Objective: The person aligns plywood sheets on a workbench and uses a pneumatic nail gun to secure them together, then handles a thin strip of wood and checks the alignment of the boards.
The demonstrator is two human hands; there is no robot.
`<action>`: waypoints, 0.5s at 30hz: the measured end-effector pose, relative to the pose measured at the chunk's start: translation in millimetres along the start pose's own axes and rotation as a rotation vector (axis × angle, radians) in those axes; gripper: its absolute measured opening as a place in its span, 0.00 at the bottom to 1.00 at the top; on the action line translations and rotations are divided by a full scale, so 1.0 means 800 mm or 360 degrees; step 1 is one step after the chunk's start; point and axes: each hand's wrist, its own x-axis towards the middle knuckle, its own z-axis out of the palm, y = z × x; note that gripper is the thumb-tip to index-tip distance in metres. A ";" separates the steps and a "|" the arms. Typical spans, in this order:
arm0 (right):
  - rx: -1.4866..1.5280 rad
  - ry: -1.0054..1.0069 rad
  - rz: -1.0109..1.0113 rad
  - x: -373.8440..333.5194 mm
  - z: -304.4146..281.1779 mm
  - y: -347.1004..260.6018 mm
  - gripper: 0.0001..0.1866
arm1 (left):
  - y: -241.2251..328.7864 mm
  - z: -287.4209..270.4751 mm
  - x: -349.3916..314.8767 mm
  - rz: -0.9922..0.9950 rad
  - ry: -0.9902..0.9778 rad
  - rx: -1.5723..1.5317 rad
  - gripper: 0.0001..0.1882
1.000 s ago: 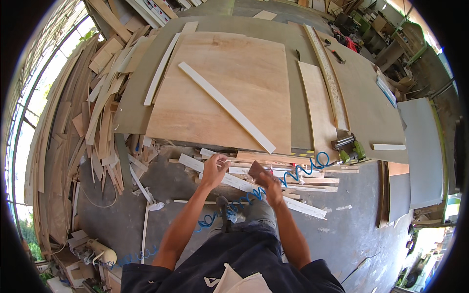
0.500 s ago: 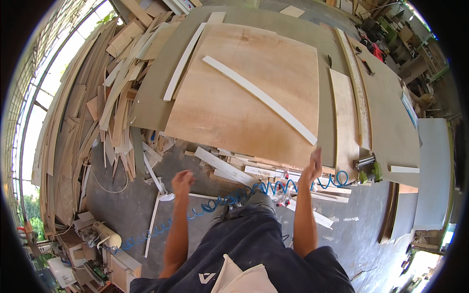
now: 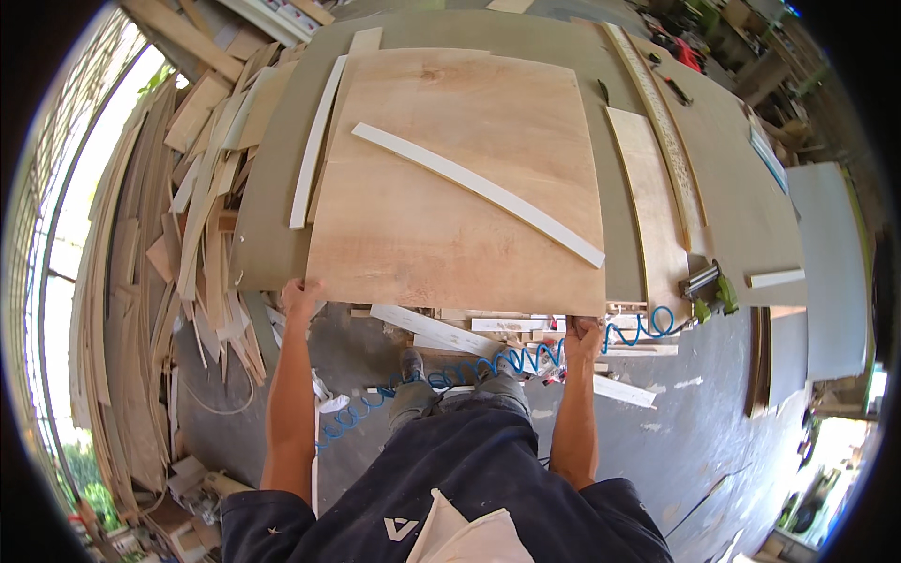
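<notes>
A large plywood sheet (image 3: 450, 225) lies on the worktable, its near edge toward me. My left hand (image 3: 300, 297) is closed on its near left corner. At the near right corner, my right hand (image 3: 584, 336) grips the edge with curled fingers, partly below the panel. Diagonally across the sheet rests a white-faced wood strip (image 3: 479, 192), touched by neither hand. Along the panel's left side lies another white strip (image 3: 317, 145).
A narrow plywood board (image 3: 648, 188) and a long strip (image 3: 657, 131) lie on the table's right. A green-and-silver nail gun (image 3: 709, 291) sits near the edge with a coiled blue hose (image 3: 535, 359). Offcuts (image 3: 432, 328) are below; stacked boards (image 3: 141, 310) stand left.
Both hands have come forward and taken hold of the plywood's near corners, the left moving outward to the left. The view has shifted; the strip still lies across the panel.
</notes>
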 end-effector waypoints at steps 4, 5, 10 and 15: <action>-0.0109 -0.0071 -0.0089 -0.043 0.018 0.078 0.17 | 0.012 0.003 0.007 0.0018 -0.0083 -0.0196 0.20; -0.0131 0.0049 0.0035 -0.058 0.025 0.111 0.17 | 0.025 -0.001 0.007 0.0056 -0.0090 -0.0202 0.20; -0.0050 -0.0180 0.0321 -0.187 0.111 0.245 0.27 | 0.023 -0.013 -0.011 0.0259 -0.0259 -0.0148 0.19; -0.0166 -0.0088 0.0349 -0.159 0.074 0.215 0.20 | 0.005 0.024 -0.041 0.0113 -0.0510 -0.0619 0.19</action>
